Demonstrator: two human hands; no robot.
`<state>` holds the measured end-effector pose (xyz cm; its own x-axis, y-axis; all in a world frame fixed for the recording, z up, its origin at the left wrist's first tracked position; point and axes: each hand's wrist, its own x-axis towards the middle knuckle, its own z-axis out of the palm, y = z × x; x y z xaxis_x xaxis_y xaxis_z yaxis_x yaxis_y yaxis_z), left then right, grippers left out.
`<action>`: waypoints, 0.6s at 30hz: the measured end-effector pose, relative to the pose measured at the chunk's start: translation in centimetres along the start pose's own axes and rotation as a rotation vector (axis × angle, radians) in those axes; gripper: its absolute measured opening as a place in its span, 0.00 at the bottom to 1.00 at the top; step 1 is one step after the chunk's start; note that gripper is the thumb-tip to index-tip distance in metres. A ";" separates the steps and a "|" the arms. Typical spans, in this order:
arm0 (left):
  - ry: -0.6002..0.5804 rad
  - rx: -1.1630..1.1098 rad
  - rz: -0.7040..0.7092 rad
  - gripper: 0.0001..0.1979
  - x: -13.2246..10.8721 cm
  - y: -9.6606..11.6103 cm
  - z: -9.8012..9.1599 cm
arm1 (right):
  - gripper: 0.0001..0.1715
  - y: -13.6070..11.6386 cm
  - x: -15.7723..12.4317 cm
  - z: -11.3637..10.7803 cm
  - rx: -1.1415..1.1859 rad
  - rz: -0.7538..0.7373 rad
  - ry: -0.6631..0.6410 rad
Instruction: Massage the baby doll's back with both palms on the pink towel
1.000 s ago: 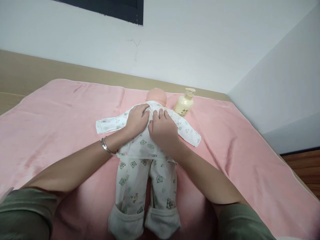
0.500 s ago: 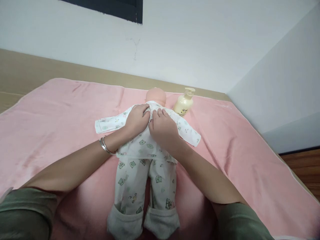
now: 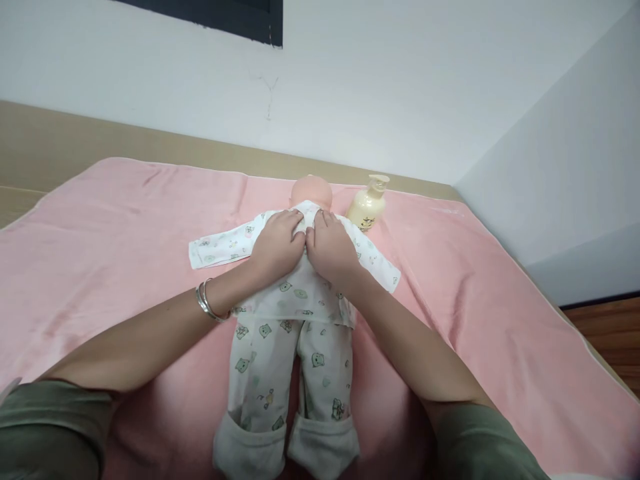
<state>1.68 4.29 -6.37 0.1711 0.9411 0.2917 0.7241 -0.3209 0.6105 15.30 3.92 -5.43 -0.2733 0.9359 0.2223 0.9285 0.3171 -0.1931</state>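
Observation:
A baby doll (image 3: pixel 311 189) lies stretched out, its bald head at the far end and no face showing. It wears a white top (image 3: pixel 300 300) with green animal prints, sleeves spread to both sides, and matching trousers (image 3: pixel 263 373) with cuffed ends. My left hand (image 3: pixel 278 241) rests flat on the left of the doll's upper body, fingers pointing toward the head. Beside it my right hand (image 3: pixel 332 248) lies flat on the right half. The thumbs nearly meet at the middle, and both hands are open on the cloth.
A pale yellow pump bottle (image 3: pixel 367 208) stands right of the doll's head, near its sleeve. Everything lies on a pink blanket (image 3: pixel 125 227) over a tan surface (image 3: pixel 150 143). A white wall (image 3: pixel 375 87) rises behind, with another wall at the right.
Both hands have shifted a little on the doll's upper body. My right hand has turned and its fingers now point more toward the head. The doll and bottle stay in place.

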 end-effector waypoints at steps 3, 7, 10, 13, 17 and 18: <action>-0.049 -0.013 -0.011 0.17 1.1 -0.7 -0.4 | 0.27 -1.0 -1.5 0.2 -0.067 -0.073 0.035; -0.075 0.044 0.015 0.17 1.4 -0.9 -0.2 | 0.25 -0.9 -1.3 -0.1 -0.050 -0.060 0.002; -0.049 0.130 0.060 0.21 0.7 -0.5 0.3 | 0.26 0.4 0.4 -0.8 0.068 0.012 -0.080; -0.033 0.209 0.116 0.25 -0.1 0.0 0.5 | 0.32 1.4 1.8 -1.1 0.114 0.018 -0.144; -0.045 0.180 0.080 0.25 -0.2 0.2 0.3 | 0.35 0.9 1.5 -0.7 0.065 0.083 -0.108; -0.047 0.155 0.056 0.25 0.0 0.1 0.2 | 0.35 0.6 1.3 -0.7 0.053 0.086 -0.106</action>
<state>1.91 4.24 -6.43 0.2429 0.9271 0.2854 0.8061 -0.3565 0.4723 15.71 5.21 -4.64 -0.2205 0.9701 0.1010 0.9359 0.2396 -0.2581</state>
